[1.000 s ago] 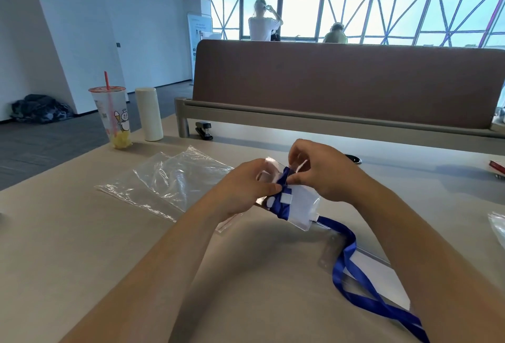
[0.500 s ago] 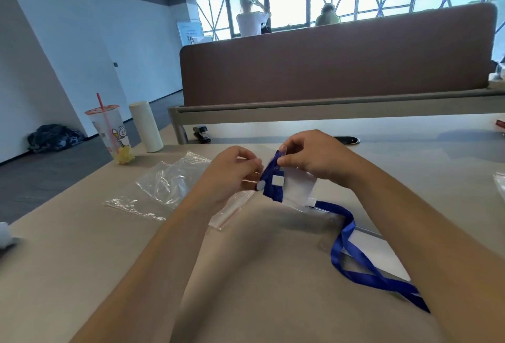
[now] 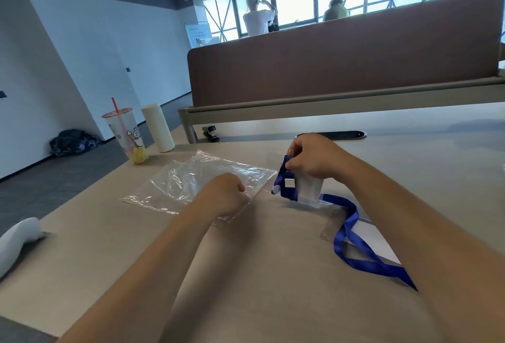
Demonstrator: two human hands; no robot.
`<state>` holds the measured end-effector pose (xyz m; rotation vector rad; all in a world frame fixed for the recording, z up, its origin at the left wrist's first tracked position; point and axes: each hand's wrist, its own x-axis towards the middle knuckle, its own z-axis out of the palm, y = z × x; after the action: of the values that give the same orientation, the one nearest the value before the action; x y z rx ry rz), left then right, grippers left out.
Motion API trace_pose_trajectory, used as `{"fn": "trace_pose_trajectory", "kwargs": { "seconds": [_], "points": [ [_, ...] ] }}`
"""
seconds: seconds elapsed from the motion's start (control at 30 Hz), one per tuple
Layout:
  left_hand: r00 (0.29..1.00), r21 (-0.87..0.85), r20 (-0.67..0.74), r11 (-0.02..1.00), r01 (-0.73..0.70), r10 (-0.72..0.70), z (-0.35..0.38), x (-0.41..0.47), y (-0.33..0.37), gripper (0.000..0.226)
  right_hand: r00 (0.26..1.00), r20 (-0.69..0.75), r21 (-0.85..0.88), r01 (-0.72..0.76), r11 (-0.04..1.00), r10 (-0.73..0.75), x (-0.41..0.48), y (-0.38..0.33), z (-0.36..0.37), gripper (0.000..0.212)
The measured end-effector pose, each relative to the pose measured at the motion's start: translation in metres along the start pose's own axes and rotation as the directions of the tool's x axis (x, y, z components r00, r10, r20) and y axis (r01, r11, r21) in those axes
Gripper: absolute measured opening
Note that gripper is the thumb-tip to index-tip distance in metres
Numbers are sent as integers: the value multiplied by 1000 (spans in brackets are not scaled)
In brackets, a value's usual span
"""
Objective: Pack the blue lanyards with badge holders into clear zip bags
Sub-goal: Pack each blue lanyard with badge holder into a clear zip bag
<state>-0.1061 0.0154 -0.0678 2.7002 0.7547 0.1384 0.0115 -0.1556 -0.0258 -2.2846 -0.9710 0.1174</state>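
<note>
My right hand [image 3: 314, 155] grips a clear badge holder [image 3: 307, 189] with part of the blue lanyard [image 3: 352, 236] folded against it, held upright just above the table. The lanyard's loose strap trails down to the right across the tabletop. My left hand [image 3: 226, 195] lies with curled fingers on the near edge of a clear zip bag [image 3: 196, 181] that lies flat on the table, left of the holder. Whether the fingers pinch the bag's edge is hidden.
A drink cup with a red straw [image 3: 124, 135] and a white cylinder [image 3: 158, 128] stand at the table's far left. A stapler [image 3: 210, 132] sits by the brown divider [image 3: 341, 61]. A white object [image 3: 16, 236] lies at the left edge. White paper [image 3: 374, 241] lies under the strap.
My left hand let go of the badge holder and moved down-left onto the zip bag. My right hand kept the holder and lanyard. The camera tilted.
</note>
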Motion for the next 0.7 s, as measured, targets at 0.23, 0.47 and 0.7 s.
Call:
{"fn": "trace_pose_trajectory", "kwargs": {
  "seconds": [0.23, 0.47, 0.7],
  "points": [
    [996, 138, -87, 990, 1, 11, 12, 3, 5, 25, 1000, 13, -22, 18, 1000, -18, -1, -2, 0, 16],
    [991, 140, -127, 990, -29, 47, 11, 10, 4, 9, 1000, 8, -41, 17, 999, -17, -1, -3, 2, 15],
    [991, -25, -98, 995, -95, 92, -13, 24, 19, 11, 996, -91, -22, -25, 999, 23, 2, -5, -15, 12]
  ]
}}
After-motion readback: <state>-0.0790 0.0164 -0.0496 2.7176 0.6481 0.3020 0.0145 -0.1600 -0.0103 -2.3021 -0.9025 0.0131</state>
